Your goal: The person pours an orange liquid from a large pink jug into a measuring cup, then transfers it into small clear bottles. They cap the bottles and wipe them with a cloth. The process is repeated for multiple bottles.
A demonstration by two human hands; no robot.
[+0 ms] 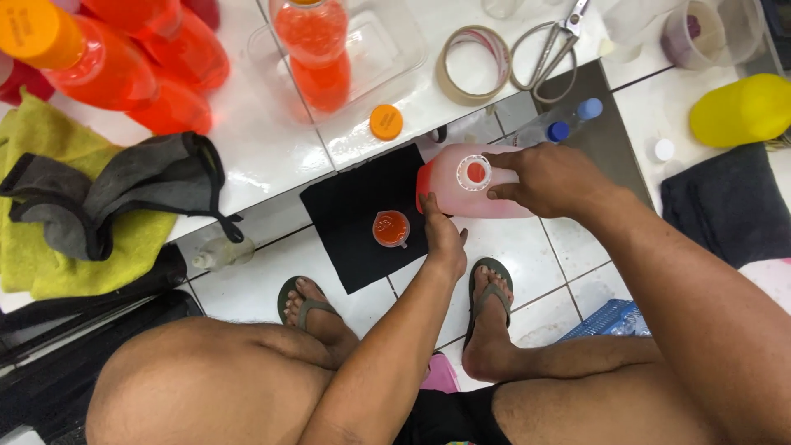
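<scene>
A large clear jug (461, 185) with pink-red liquid stands on the tiled floor, its round mouth facing up. My right hand (548, 177) grips the jug's top from the right. My left hand (441, 239) rests against the jug's near left side. Just left of it a small measuring cup (391, 228) filled with orange-red liquid sits on a black cloth (346, 218). An orange cap (386, 121) lies on the low white surface behind.
Several bottles of orange-red liquid (107, 70) and one uncapped bottle (317, 49) in a clear tray stand on the white surface. A tape roll (474, 64), scissors (550, 45), a yellow container (740, 109), green and grey cloths (99, 198) lie around. My sandalled feet (486, 317) are close.
</scene>
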